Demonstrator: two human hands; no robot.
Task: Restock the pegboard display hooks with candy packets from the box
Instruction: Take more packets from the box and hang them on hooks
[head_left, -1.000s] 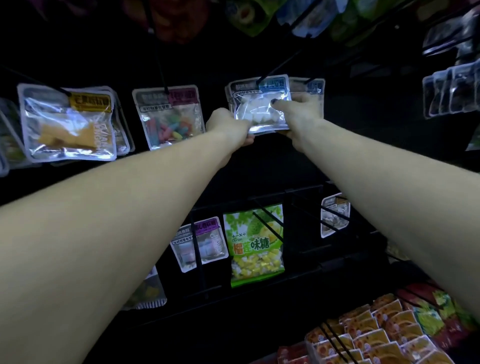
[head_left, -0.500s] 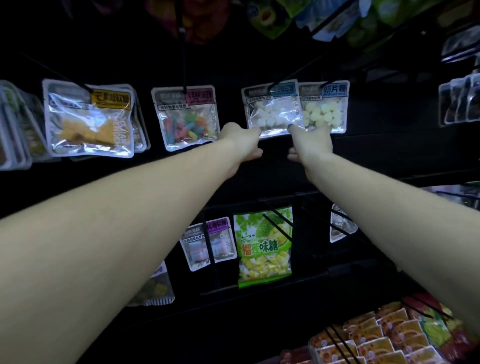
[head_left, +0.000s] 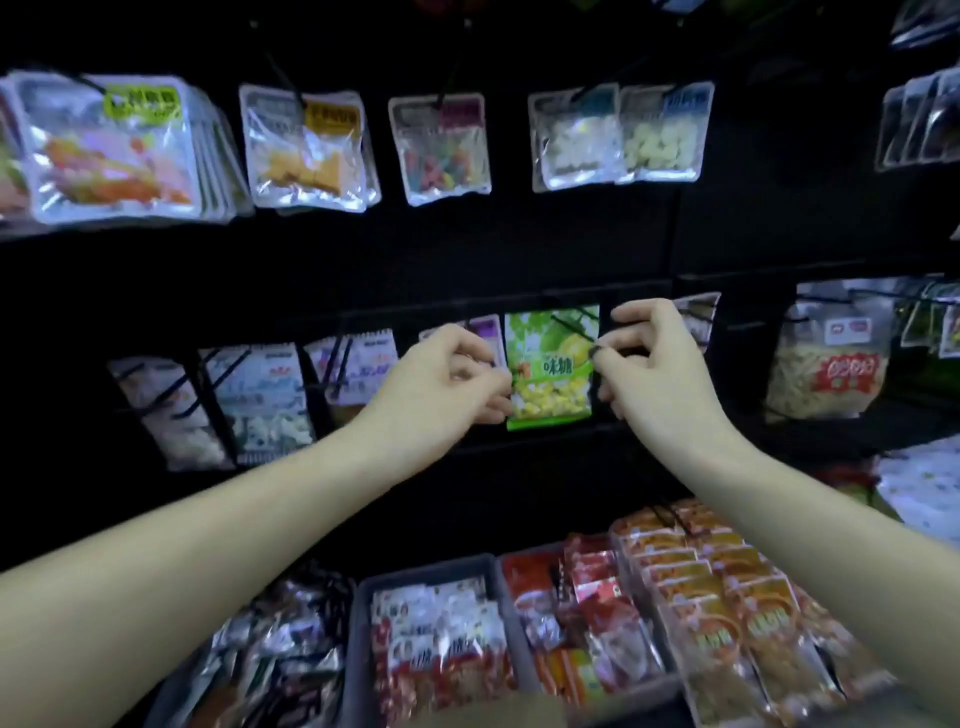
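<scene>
While both arms are reaching out toward the dark pegboard (head_left: 467, 249), the two hands are sitting at the middle row, either side of a green candy packet (head_left: 551, 366) that's hanging on a black hook. The left hand (head_left: 441, 384) is just left of that packet with its fingers (head_left: 480, 371) curling in loosely, and honestly I can't tell if they're gripping the packet's left edge or only brushing it. The right hand (head_left: 657, 364) is just right of it, thumb and forefinger pinching together near the packet's upper right edge, around a hook wire by the look of it, but it's too blurry to say what, if anything, is between them. Up on the far top row, clear packets are hanging side by side: a stack with orange sweets (head_left: 111, 150) at far left, then yellow ones (head_left: 309, 150), then multicoloured ones (head_left: 441, 145), then two white-ish ones (head_left: 618, 137) touching each other. More pale packets (head_left: 260, 400) are hanging left of the hands on the middle row, and a bigger bag with a red label (head_left: 831, 358) is over on the right. Down near the camera, a grey bin (head_left: 358, 623) is holding red and white packets, with rows of orange packets (head_left: 727, 597) to its right and dark shiny ones (head_left: 280, 654) to its left.
</scene>
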